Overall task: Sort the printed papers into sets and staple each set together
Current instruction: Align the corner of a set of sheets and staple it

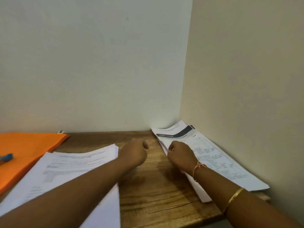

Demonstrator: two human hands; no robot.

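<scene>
Two stacks of printed papers lie on a wooden desk point(148, 195). The left stack point(65, 171) sits in front of me, partly under my left forearm. The right stack point(213, 155) lies fanned in the corner against the right wall. My left hand point(134, 153) hovers over the bare wood between the stacks, fingers curled into a loose fist with nothing in it. My right hand point(180, 153) rests on the left edge of the right stack, fingers curled at the sheets' edge. A blue object point(6, 157), perhaps the stapler, lies at the far left.
An orange folder point(28, 148) lies at the back left under the blue object. Walls close the desk at the back and on the right. The desk's front edge runs near the lower right.
</scene>
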